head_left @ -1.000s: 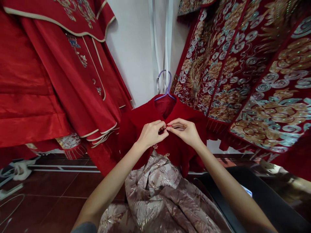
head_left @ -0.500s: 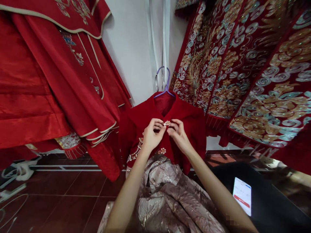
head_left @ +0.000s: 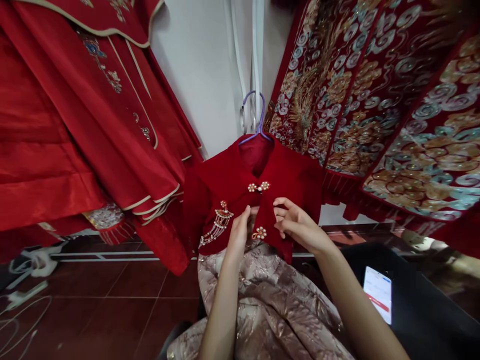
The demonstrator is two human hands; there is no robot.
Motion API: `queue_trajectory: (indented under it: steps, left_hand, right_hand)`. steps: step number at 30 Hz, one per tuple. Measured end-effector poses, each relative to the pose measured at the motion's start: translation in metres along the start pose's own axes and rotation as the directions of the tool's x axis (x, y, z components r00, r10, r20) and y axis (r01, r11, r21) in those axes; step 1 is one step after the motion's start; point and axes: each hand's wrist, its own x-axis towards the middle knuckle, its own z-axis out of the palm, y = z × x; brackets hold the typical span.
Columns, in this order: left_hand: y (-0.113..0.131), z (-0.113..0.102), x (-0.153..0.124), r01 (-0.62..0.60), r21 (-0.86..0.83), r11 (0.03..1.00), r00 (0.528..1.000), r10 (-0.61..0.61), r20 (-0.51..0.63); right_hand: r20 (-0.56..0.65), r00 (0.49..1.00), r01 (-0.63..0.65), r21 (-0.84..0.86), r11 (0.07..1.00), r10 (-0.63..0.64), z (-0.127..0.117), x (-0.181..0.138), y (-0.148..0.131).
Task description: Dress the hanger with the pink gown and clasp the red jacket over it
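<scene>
Hanger (head_left: pixel 261 120) held jacket (head_left: pixel 219 170) up for us | left hand (head_left: pixel 240 231), right hand (head_left: pixel 298 227) near its front opening | fingers gripping? We couldn't tell

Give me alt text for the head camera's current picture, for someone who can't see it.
The left hand and right hand are at the front of a red jacket on a purple hanger, below its joined upper clasp. A flower ornament sits between them, with patterned fabric beneath. Red garments hang on either side; a phone lies at right.

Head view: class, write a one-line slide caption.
Left hand and right hand at the front of a red jacket, upper clasp joined, purple hanger above.
</scene>
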Motion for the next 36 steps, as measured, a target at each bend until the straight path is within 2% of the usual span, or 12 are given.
queue_trajectory:
  steps: [3, 6, 8, 11, 13, 16, 20, 22, 26, 28, 32, 36]
  left_hand:
    - [-0.005, -0.003, -0.004, 0.054, -0.096, 0.994, 0.978, -0.072, -0.195]
    - [-0.006, -0.008, -0.006, 0.046, -0.127, 0.991, 0.970, -0.074, -0.231]
    - [-0.007, -0.011, -0.007, 0.020, -0.024, 0.999, 0.979, -0.025, -0.204]
    - [-0.007, -0.013, -0.008, -0.102, 0.245, 0.964, 0.971, 0.150, -0.187]
    - [-0.006, -0.011, -0.010, -0.193, 0.415, 0.889, 0.929, 0.301, -0.215]
    - [-0.002, -0.009, -0.014, -0.265, 0.618, 0.741, 0.815, 0.514, -0.267]
    - [0.000, -0.014, -0.013, -0.263, 0.732, 0.628, 0.675, 0.662, -0.325]
    - [-0.001, -0.021, -0.009, -0.281, 0.687, 0.670, 0.679, 0.645, -0.352]
    - [-0.005, -0.034, -0.003, -0.324, 0.513, 0.795, 0.751, 0.546, -0.372]
    - [-0.006, -0.036, -0.003, -0.328, 0.489, 0.808, 0.766, 0.531, -0.363]
    - [-0.006, -0.036, -0.003, -0.296, 0.571, 0.766, 0.739, 0.562, -0.371]
    - [-0.011, -0.038, 0.001, -0.341, 0.451, 0.825, 0.785, 0.513, -0.346]
  right_hand:
    - [-0.149, 0.968, 0.180, -0.159, 0.971, -0.203, 0.009, -0.002, 0.005]
    - [-0.106, 0.955, 0.224, -0.352, 0.909, -0.276, 0.025, -0.005, 0.015]
    - [-0.031, 0.971, 0.199, -0.444, 0.874, -0.237, 0.035, -0.008, 0.021]
    - [-0.019, 0.974, 0.181, -0.543, 0.820, -0.228, 0.044, -0.010, 0.027]
    - [-0.014, 0.978, 0.166, -0.548, 0.820, -0.208, 0.047, -0.010, 0.031]
    - [-0.027, 0.983, 0.143, -0.511, 0.848, -0.182, 0.046, -0.009, 0.036]
    - [-0.091, 0.980, 0.113, -0.482, 0.869, -0.178, 0.042, -0.007, 0.042]
    - [-0.073, 0.983, 0.109, -0.494, 0.863, -0.166, 0.041, -0.006, 0.042]
    - [-0.014, 0.981, 0.153, -0.545, 0.825, -0.191, 0.040, 0.002, 0.033]
    - [0.016, 0.973, 0.197, -0.566, 0.800, -0.228, 0.040, 0.011, 0.027]
    - [0.083, 0.951, 0.290, -0.572, 0.767, -0.297, 0.040, 0.035, 0.018]
    - [0.118, 0.944, 0.319, -0.575, 0.753, -0.309, 0.039, 0.053, 0.020]
